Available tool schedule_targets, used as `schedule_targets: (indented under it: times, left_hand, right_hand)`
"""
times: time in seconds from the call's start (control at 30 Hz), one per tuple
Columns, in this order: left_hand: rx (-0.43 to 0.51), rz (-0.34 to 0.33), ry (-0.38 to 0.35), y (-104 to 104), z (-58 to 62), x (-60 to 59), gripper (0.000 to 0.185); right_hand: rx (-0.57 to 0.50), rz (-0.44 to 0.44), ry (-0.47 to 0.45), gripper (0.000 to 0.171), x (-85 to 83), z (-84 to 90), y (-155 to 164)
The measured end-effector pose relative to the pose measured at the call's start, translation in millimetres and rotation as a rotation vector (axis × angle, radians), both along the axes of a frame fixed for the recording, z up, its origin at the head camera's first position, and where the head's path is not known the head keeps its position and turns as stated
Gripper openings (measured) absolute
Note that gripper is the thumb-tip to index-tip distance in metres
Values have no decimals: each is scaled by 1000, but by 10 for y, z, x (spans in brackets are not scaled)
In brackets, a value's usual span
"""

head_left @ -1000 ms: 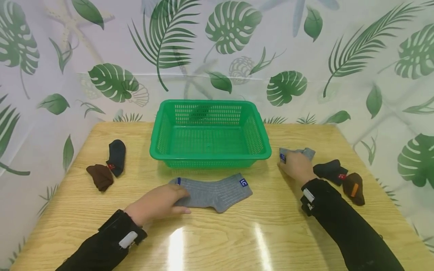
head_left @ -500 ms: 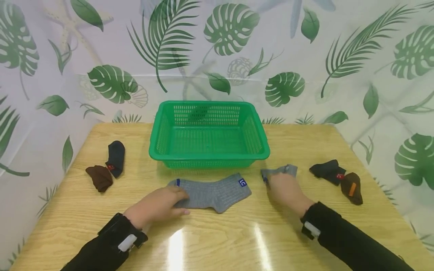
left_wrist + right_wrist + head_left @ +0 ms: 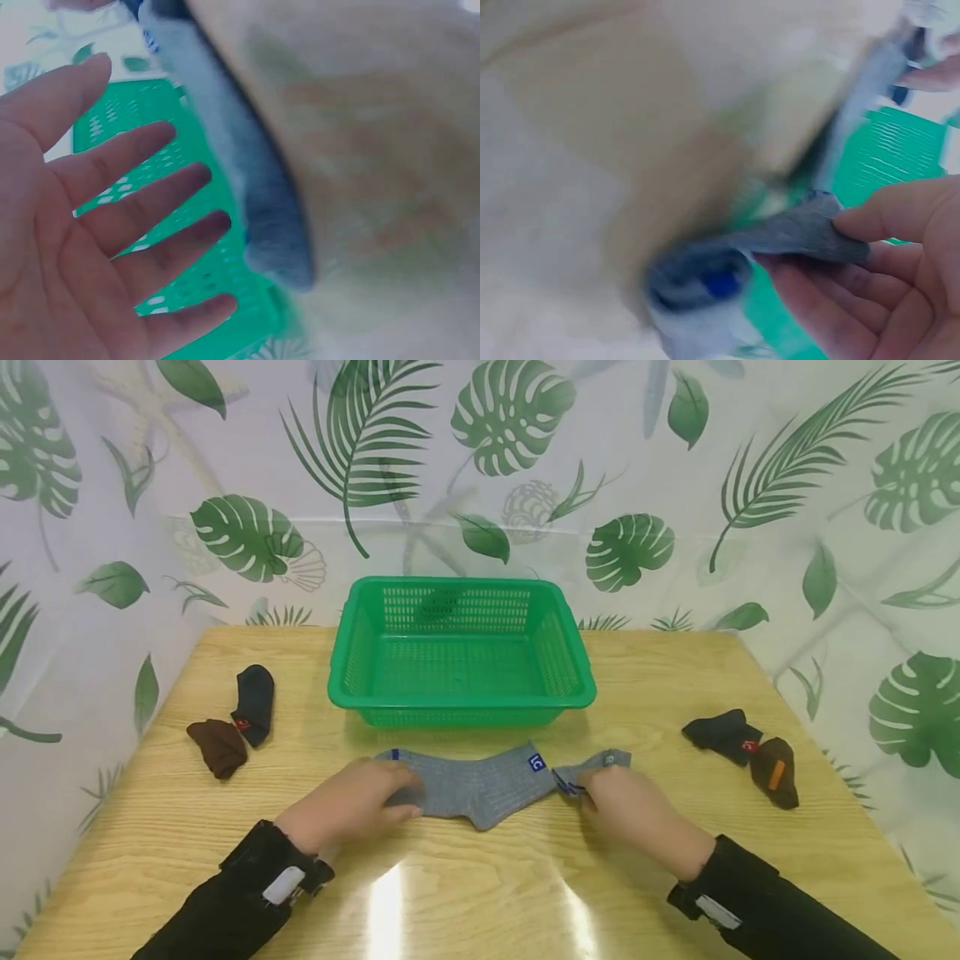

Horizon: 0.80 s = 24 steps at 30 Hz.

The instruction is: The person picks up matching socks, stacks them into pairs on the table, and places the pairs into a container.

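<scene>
A grey sock [image 3: 480, 785] with a blue tag lies flat in front of the basket. My left hand [image 3: 367, 802] is over its left end in the head view; the left wrist view shows that hand [image 3: 112, 202] with fingers spread and nothing gripped, beside the grey sock [image 3: 240, 165]. My right hand [image 3: 626, 802] pinches a second grey sock [image 3: 592, 766], bunched, at the right end of the flat one. In the right wrist view, thumb and fingers [image 3: 885, 214] hold the fabric of this sock [image 3: 795, 232], whose blue patch hangs to the left.
A green plastic basket [image 3: 461, 702] stands at the back middle of the wooden table [image 3: 472, 893]. On the left lie a black sock [image 3: 257, 706] and a brown sock [image 3: 217, 749]. A black sock [image 3: 723, 735] and a brown sock [image 3: 776, 772] lie on the right.
My right hand has carried the second grey sock leftward and toward me, up to the flat sock's right end. The left hand has stayed nearly in place.
</scene>
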<state>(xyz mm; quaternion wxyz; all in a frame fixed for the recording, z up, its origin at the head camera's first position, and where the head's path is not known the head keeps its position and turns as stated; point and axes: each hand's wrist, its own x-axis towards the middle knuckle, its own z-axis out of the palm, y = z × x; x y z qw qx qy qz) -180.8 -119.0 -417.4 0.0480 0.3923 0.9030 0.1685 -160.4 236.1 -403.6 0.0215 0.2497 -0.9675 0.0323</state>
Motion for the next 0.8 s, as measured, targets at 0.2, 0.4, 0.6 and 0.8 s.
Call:
schedule_targets:
  times: [0.2, 0.4, 0.6, 0.8]
  left_hand:
    - [49, 18, -20, 58, 101, -38, 35]
    - [43, -33, 43, 230, 80, -47, 38]
    - [118, -7, 53, 356, 127, -36, 56]
    - [394, 3, -267, 370, 105, -65, 25]
  right_hand:
    - [-70, -13, 25, 14, 124, 503, -45]
    - [-249, 72, 117, 12, 234, 929, -146]
    - [-541, 229, 346, 19, 299, 1233, -235]
    - [-787, 96, 29, 15, 185, 1088, -236]
